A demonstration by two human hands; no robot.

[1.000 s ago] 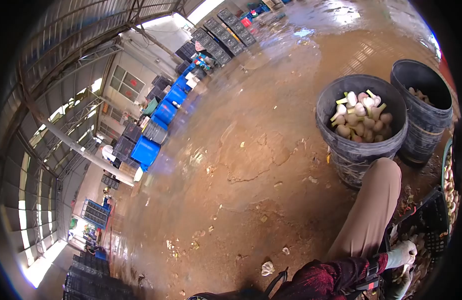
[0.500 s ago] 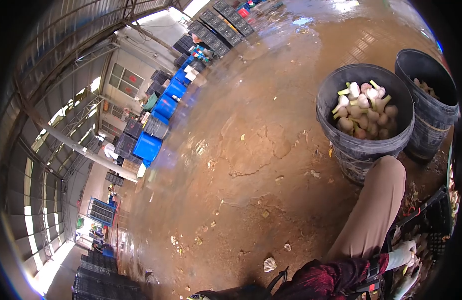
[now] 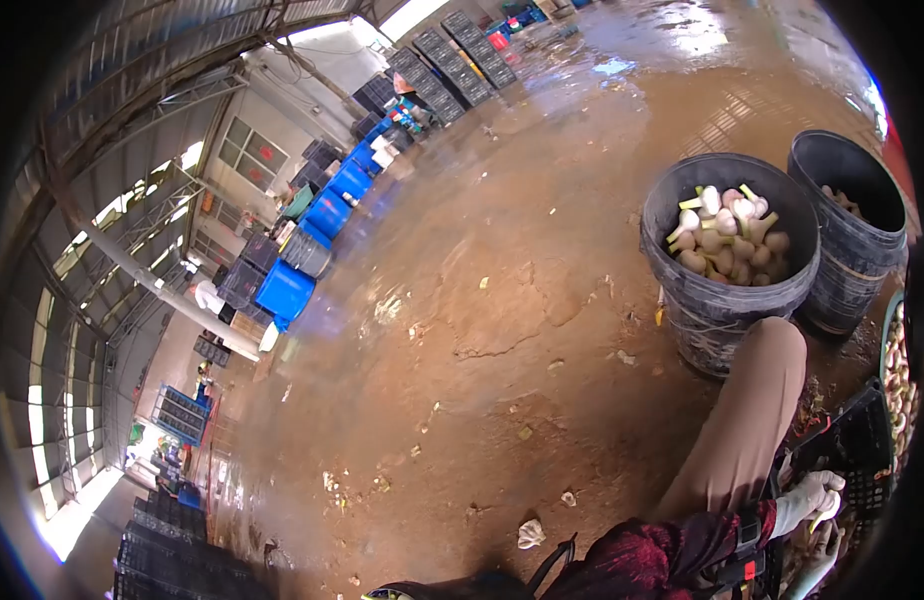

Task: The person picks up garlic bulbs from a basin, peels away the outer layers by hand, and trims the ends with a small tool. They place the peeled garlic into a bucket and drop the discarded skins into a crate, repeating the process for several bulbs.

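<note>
At the lower right, my left hand [image 3: 811, 498], in a pale glove, is closed round a white garlic bulb [image 3: 828, 506] with a short yellow-green stem. Just below it, close to that stem, is my right hand [image 3: 818, 562], its fingers bent; whatever is in them is too small to make out. Both hands are over a black plastic crate [image 3: 850, 430], partly hidden by my leg and arms. Beyond my knee, a black bucket [image 3: 724, 318] contains several trimmed garlic bulbs [image 3: 726, 232].
A second black bucket [image 3: 848, 262], with some garlic low inside, stands beside the first. At the right edge lies a heap of garlic [image 3: 898, 390]. Blue barrels [image 3: 285, 291] and stacked black crates [image 3: 434, 80] line the far wall. Garlic scraps [image 3: 531, 534] litter the wet brown floor [image 3: 502, 290].
The view has tilted a little, so the buckets appear lower and more of the garlic heap shows. My left hand has lifted slightly, and the bulb in it is seen more plainly.
</note>
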